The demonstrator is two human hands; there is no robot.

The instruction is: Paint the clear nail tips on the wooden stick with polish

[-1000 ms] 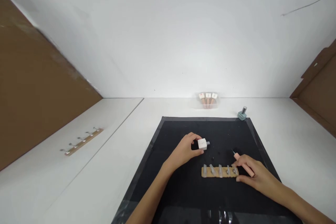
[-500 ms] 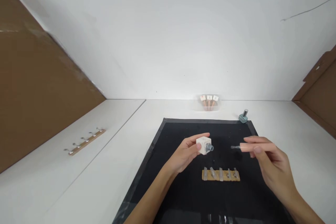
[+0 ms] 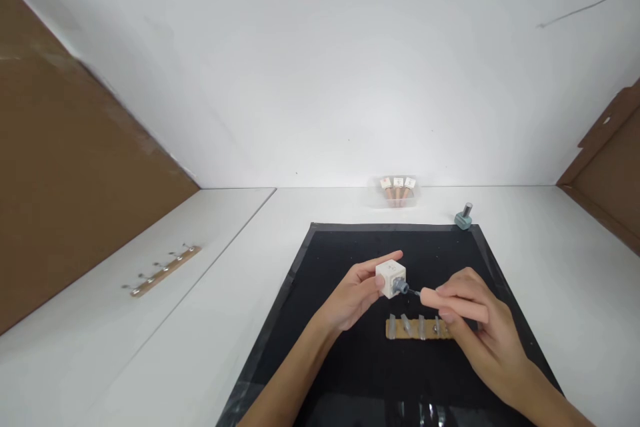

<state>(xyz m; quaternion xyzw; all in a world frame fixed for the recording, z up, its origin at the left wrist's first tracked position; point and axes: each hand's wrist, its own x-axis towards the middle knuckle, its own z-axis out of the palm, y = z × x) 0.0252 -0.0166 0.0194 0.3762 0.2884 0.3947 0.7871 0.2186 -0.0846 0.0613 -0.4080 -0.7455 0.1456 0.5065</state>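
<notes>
Over the black mat, my left hand is closed around a white cube-shaped nail polish bottle, tilted so its grey threaded neck points right. A long peach cap with a brush is pinched in the fingers of my right hand. The thin brush end reaches the mouth of the neck; whether its tip is inside I cannot tell. Just below lies a tan strip with several clear nail tips standing across it, its right end hidden behind my right hand.
At the back stands a clear tray with three similar bottles with peach caps. A teal-based object with a metal post sits at the mat's back right corner. To the left lies a wooden strip with several small metal holders. Brown boards flank the white table.
My right hand has moved left with the cap and brush, bringing the brush to the bottle's neck. My left hand still holds the bottle, turned slightly.
</notes>
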